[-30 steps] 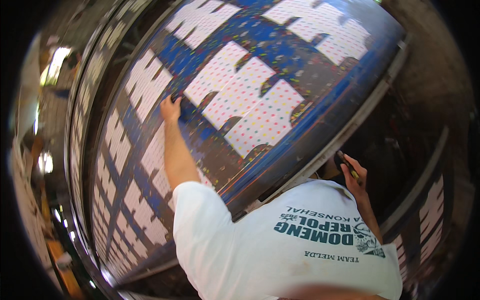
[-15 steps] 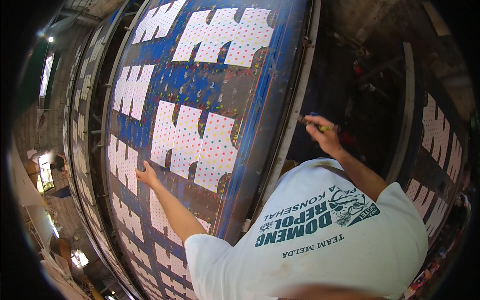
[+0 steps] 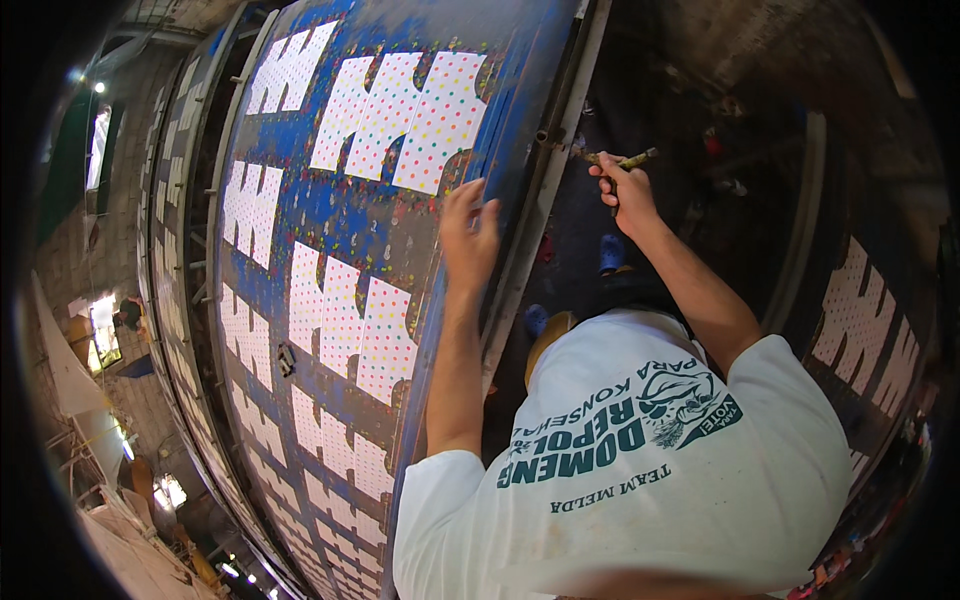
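My left hand (image 3: 468,235) hovers by the right edge of a long table (image 3: 440,130) with a paint-stained blue and dark top. Its fingers are apart, with nothing seen in them. Rows of white cut-out pieces with coloured dots (image 3: 385,340) lie flat on the table. A small dark object (image 3: 286,360) rests between two columns of pieces at the left. Over the dark aisle, my right hand (image 3: 625,190) is closed round a slim stick-like tool with a stained yellow-green handle (image 3: 637,158); its exact kind is unclear.
A metal rail (image 3: 545,190) runs along the table's right side. Across the aisle stands another table with dotted pieces (image 3: 855,315). Further tables (image 3: 165,190) line the left. Blue footwear (image 3: 611,252) shows on the aisle floor below me.
My left hand has left the small dark object on the table and moved right and up to the table edge. My right hand has moved slightly up and left, still holding the tool.
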Demonstrator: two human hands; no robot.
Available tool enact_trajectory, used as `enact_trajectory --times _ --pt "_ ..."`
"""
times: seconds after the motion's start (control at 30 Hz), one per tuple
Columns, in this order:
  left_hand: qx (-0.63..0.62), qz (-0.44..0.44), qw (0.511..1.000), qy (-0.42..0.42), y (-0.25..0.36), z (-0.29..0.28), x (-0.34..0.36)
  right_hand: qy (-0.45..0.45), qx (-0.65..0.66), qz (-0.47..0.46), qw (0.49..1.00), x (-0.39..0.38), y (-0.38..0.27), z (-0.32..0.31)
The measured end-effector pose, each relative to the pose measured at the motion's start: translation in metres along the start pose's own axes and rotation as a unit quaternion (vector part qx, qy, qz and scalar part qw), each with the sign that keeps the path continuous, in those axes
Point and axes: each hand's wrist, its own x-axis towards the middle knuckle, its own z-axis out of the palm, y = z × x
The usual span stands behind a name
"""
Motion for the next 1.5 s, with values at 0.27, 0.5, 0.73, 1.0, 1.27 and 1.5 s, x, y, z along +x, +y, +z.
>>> enact_trajectory --times 0.27,0.5,0.73,1.0,1.27,1.5 --pt "0.006 -0.059 0.998 -0.023 0.018 0.107 0.052 -0.069 0.004 0.139 0.988 0.039 -0.017 -0.016" --pt "-0.027 -0.119 0.992 0.023 0.009 0.128 0.052 -0.085 0.303 0.397 0.862 0.057 -0.018 -0.028" --pt "-0.004 -0.114 0.993 0.03 0.009 0.13 0.053 -0.182 -0.047 0.015 0.982 0.053 -0.007 -0.029" --pt "-0.046 -0.083 0.995 0.011 0.004 0.128 0.049 -0.323 -0.499 -0.473 0.65 0.068 -0.045 -0.033" --pt "0.023 -0.024 0.998 0.059 -0.005 0.122 0.043 -0.202 -0.416 -0.498 0.734 0.038 -0.035 -0.028" --pt "-0.295 -0.137 0.92 0.218 -0.007 0.097 0.026 -0.043 -0.218 -0.183 0.958 0.002 -0.029 -0.073"
